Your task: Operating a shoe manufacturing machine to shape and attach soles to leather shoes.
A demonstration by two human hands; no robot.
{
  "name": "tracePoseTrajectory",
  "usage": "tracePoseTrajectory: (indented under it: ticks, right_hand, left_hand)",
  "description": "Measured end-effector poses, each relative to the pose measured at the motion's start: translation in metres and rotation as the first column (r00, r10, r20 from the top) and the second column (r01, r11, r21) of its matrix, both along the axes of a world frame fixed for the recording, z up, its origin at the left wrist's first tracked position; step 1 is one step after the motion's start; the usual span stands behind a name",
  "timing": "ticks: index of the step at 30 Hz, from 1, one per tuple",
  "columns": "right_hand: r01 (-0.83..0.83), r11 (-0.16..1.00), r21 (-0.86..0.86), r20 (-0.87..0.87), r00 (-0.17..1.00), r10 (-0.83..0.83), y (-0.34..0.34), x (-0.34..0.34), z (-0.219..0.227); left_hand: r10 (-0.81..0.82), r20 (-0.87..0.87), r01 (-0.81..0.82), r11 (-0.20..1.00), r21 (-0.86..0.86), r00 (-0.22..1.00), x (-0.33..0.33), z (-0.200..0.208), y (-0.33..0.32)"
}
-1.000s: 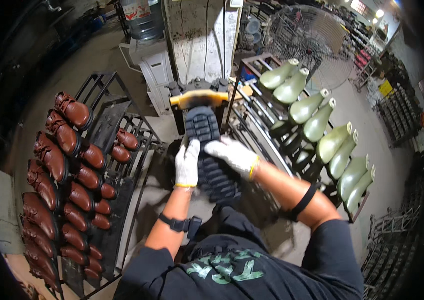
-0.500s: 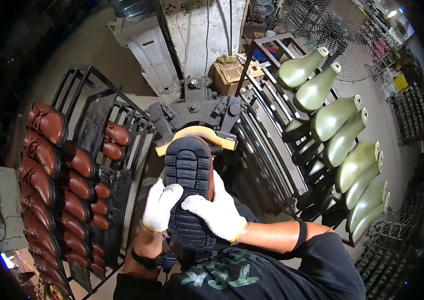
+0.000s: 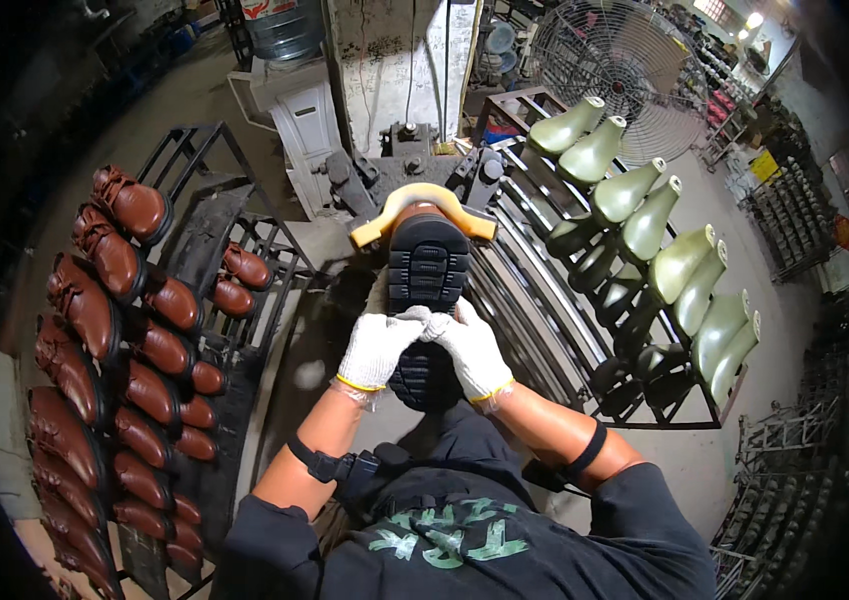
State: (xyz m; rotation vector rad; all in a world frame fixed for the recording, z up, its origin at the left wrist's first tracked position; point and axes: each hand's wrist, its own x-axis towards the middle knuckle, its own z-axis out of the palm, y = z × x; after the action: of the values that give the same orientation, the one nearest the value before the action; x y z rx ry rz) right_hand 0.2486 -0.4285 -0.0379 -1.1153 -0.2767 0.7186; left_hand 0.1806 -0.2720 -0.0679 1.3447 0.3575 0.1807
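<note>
A brown shoe with a ribbed black sole (image 3: 430, 262) is held sole up in front of me. Its toe sits within the bend of a curved yellow pad (image 3: 423, 192) on a dark metal machine (image 3: 410, 150). I cannot tell whether toe and pad touch. My left hand (image 3: 378, 348), in a white knit glove with a yellow cuff edge, closes on the shoe's left side. On the other side my right hand (image 3: 473, 352), gloved alike, grips it too. The thumbs meet across the middle of the sole; most fingers are hidden underneath.
Brown lace-up shoes (image 3: 150, 385) fill a black rack (image 3: 235, 160) on the left. Green shoe lasts (image 3: 653, 215) stand in pairs on a metal rack (image 3: 545, 325) at right. Beyond are a large caged fan (image 3: 620, 80) and a water bottle (image 3: 285, 30) on a white dispenser (image 3: 307, 125).
The shoe has moved away from my body, its toe now framed by the yellow pad. My hands have gone with it, and the thumbs have come together over the sole.
</note>
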Motion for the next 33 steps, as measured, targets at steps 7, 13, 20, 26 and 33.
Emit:
tracePoseTrajectory:
  ticks: [7,13,20,26,33]
  right_hand:
    - [-0.023,0.993,-0.119,0.272,0.961,0.055,0.006,0.007,0.015]
    - [0.083,0.976,-0.200,0.174,0.984,-0.048,0.012,-0.010,0.022]
    - [0.200,0.944,-0.261,0.379,0.921,-0.090,-0.013,0.003,0.007]
    - [0.061,0.974,-0.219,0.169,0.985,-0.023,0.001,0.005,-0.028]
    - [0.177,0.908,-0.380,0.370,0.929,-0.026,-0.009,-0.005,-0.043]
  left_hand:
    - [0.015,0.163,-0.139,0.603,0.786,0.986,-0.001,0.007,0.000]
    - [0.081,-0.033,-0.051,0.844,0.534,0.996,-0.006,0.001,-0.007]
    - [-0.149,0.523,-0.256,0.740,0.621,0.839,0.060,0.136,0.015]
    - [-0.166,0.360,-0.108,0.770,0.629,0.918,0.063,0.131,0.011]
    - [-0.008,0.617,-0.507,0.561,0.654,0.787,0.054,0.125,-0.007]
